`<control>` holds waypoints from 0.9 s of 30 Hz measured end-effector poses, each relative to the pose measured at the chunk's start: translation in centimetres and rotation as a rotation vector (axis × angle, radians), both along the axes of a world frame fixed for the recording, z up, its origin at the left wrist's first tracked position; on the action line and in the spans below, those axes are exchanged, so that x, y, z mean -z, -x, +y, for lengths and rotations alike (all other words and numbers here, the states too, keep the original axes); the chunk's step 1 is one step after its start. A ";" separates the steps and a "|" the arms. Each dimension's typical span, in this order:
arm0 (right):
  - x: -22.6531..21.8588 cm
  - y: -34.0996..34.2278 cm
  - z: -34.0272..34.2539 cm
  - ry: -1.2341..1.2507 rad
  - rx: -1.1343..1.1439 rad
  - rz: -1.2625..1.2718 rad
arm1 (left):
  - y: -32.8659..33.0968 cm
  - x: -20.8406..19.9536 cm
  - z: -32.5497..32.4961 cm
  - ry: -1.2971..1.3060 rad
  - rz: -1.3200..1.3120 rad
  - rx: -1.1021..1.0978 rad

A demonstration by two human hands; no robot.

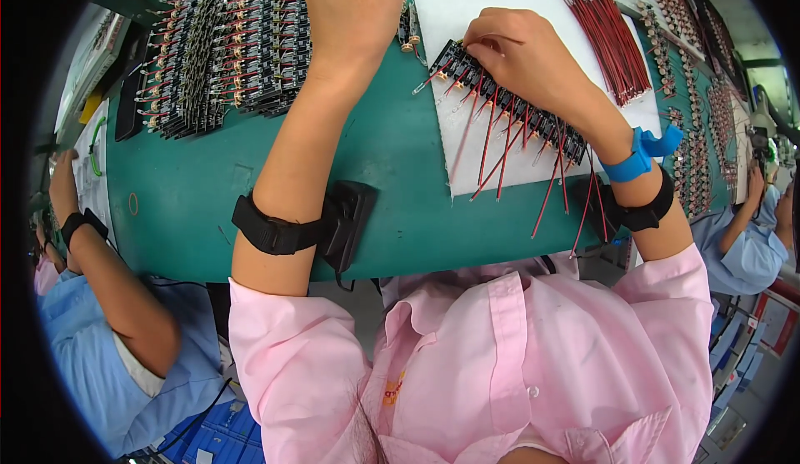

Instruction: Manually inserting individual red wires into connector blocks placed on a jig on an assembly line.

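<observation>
My left hand (354, 14) reaches up to the top edge of the view, its fingers cut off, left of a pair of small components (408, 29). My right hand (521, 51) is closed, thumb and fingers pinched together over a strip of black circuit boards (533, 122). A thin dark red wire (505, 39) shows at its fingertips. The strip lies aslant on a white foam sheet (467, 164). Several red wires trail from its boards toward me, some hanging past the sheet's near edge. A blue band (642, 154) circles my right wrist.
Stacked rows of black boards with red wires (225, 47) stand at the back left of the green table (183, 197). A bundle of red wires (612, 47) lies on the foam's right part. More board strips (687, 139) line the right. Co-workers in blue (142, 356) sit on both sides.
</observation>
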State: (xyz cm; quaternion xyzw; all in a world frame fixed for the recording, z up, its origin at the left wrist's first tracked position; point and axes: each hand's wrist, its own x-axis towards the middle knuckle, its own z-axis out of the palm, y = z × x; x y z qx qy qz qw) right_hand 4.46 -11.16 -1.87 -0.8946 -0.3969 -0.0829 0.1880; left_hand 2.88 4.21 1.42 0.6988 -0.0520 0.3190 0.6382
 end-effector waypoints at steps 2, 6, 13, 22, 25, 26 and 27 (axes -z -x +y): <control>-0.3 0.3 0.2 0.045 -0.024 -0.079 | -0.3 0.1 0.4 0.031 -0.015 0.017; -0.8 1.1 0.5 0.310 -0.041 -0.193 | -0.6 0.3 0.7 0.023 0.009 -0.012; -1.9 1.3 1.2 0.465 -0.018 -0.223 | -1.2 0.6 0.7 0.001 -0.006 0.011; -3.3 -0.2 -2.8 -0.093 0.043 0.110 | -2.7 2.7 1.0 -0.022 0.135 0.034; -5.6 2.7 -4.1 -0.203 0.104 0.137 | -2.6 2.6 1.4 0.013 0.166 0.064; -5.9 3.8 -5.1 -0.216 0.113 0.123 | -2.3 2.2 1.3 0.042 0.194 0.089; -6.0 5.0 -6.1 -0.282 0.154 0.170 | -2.0 1.7 1.2 0.069 0.225 0.115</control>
